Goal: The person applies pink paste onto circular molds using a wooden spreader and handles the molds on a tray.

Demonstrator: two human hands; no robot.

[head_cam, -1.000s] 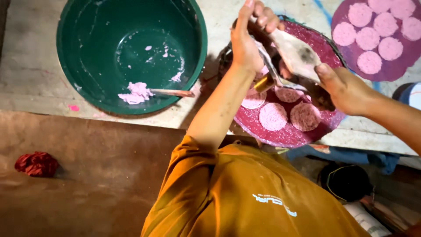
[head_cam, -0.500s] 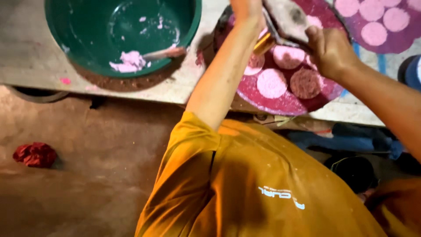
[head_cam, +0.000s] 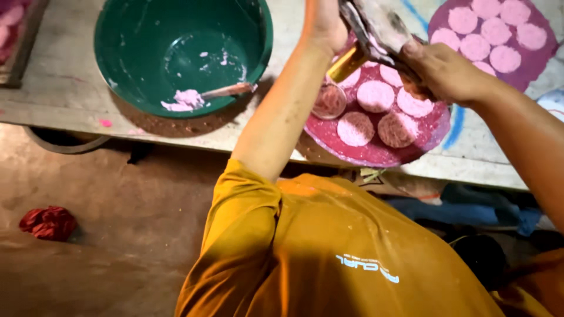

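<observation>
Nearest me, my left hand (head_cam: 322, 23) and right hand (head_cam: 442, 69) both have their fingers closed around a grey, dough-smeared flat press (head_cam: 376, 26) above the round magenta tray (head_cam: 376, 154) of pink discs on the bench (head_cam: 53, 88); farther left sits the green plastic bowl (head_cam: 182, 53).

Left hand (head_cam: 322, 20) top-cropped, grip hidden
</observation>
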